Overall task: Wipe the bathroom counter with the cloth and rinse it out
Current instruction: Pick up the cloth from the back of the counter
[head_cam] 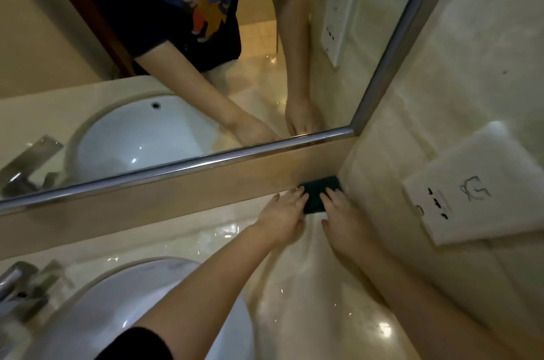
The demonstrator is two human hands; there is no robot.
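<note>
Nearest me, at the lower left of the frame, sits the white sink basin [97, 315], with the metal faucet [14, 286] at the left edge. My two forearms reach across the glossy, wet desk [294, 286] toward the middle right of the frame.

My left hand [282, 215] and right hand [341, 218] lie side by side, a narrow gap between them. Their fingers are stretched out flat, not curled, pressing down on the dark green cloth [316, 195]. My left fingers [297, 197] cover its left edge and my right fingers [334, 197] cover its right part. The cloth shows between the hands and just past the fingertips.

The cloth is pushed into the desk's far corner, touching the beige backsplash strip [147, 206] and the right wall. A white socket plate [459, 197] hangs on that wall. Above the strip, the metal-framed mirror [176, 65] reflects my arms and the basin.
</note>
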